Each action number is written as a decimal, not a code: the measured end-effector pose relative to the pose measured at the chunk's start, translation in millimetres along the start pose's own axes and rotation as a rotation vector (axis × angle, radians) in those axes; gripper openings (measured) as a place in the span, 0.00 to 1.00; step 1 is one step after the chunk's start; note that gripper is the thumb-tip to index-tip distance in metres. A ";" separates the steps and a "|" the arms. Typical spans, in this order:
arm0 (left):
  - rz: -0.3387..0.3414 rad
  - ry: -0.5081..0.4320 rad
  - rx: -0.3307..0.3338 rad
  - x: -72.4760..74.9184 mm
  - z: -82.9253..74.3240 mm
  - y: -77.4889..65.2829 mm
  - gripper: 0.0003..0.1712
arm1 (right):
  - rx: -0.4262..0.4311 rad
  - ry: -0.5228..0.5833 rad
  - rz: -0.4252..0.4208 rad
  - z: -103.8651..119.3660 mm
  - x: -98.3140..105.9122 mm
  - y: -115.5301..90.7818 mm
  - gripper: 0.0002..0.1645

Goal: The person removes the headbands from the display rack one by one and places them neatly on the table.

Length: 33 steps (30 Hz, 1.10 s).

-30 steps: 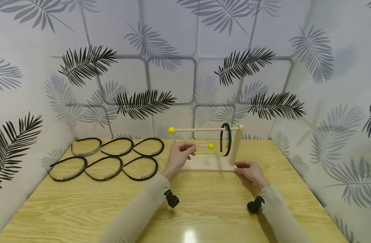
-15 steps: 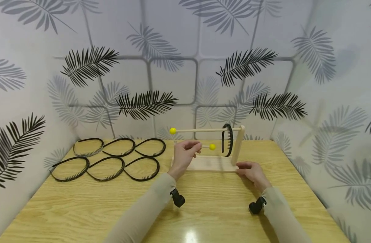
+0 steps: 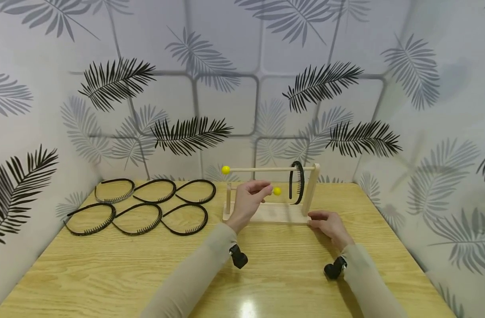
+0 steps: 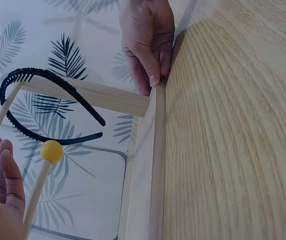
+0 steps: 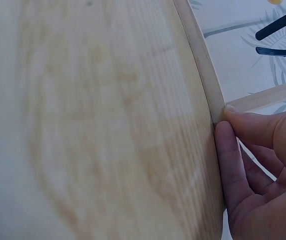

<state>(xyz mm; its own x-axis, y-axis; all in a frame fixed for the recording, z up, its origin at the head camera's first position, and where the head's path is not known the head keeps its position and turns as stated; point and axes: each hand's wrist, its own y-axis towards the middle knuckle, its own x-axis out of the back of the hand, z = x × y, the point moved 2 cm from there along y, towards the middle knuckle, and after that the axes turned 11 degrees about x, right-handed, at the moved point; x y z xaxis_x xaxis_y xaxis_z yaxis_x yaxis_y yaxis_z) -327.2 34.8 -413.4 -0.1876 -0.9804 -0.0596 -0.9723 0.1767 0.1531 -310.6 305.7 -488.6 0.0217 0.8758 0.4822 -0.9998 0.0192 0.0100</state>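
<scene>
A wooden stand [image 3: 280, 213] has an upright post, a long upper rod and a shorter lower rod, each rod tipped with a yellow ball. One black toothed headband [image 3: 299, 183] hangs on the upper rod near the post. My left hand [image 3: 248, 201] is in front of the lower rod, fingertips just left of its yellow ball [image 4: 51, 151]. In the left wrist view its fingers look loosely bent with nothing seen in them; contact with the rod is unclear. My right hand [image 3: 330, 225] pinches the base's right end between thumb and fingers [image 5: 230, 150].
Several black headbands [image 3: 183, 233] lie in two rows on the left of the wooden table [image 3: 107, 274]. Leaf-patterned walls [image 3: 226, 106] stand close behind the table and at both sides.
My left hand has moved right along the lower rod toward its yellow ball, uncovering the short left post. My right hand keeps its place at the base; the headbands have not moved.
</scene>
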 end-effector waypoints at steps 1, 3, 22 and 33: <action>0.001 0.002 0.001 -1.0 0.1 0.4 0.14 | 0.003 -0.002 -0.001 0.0 0.2 0.3 0.26; 0.006 0.002 0.004 -3.2 0.3 1.2 0.15 | 0.010 -0.004 -0.003 0.4 0.2 0.6 0.25; 0.041 0.008 0.013 -26.9 -0.3 1.6 0.14 | 0.014 -0.003 -0.007 3.2 0.4 -0.3 0.25; 0.095 0.024 0.003 -49.0 -2.0 4.3 0.16 | 0.033 -0.011 -0.016 -0.6 -0.8 -0.2 0.24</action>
<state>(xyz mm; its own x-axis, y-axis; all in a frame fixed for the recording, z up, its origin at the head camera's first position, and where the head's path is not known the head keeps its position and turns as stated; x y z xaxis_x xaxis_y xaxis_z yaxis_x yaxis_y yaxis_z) -322.0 83.4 -407.8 -0.2757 -0.9610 -0.0211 -0.9506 0.2693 0.1541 -310.5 305.3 -489.6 0.0376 0.8702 0.4913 -0.9988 0.0167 0.0469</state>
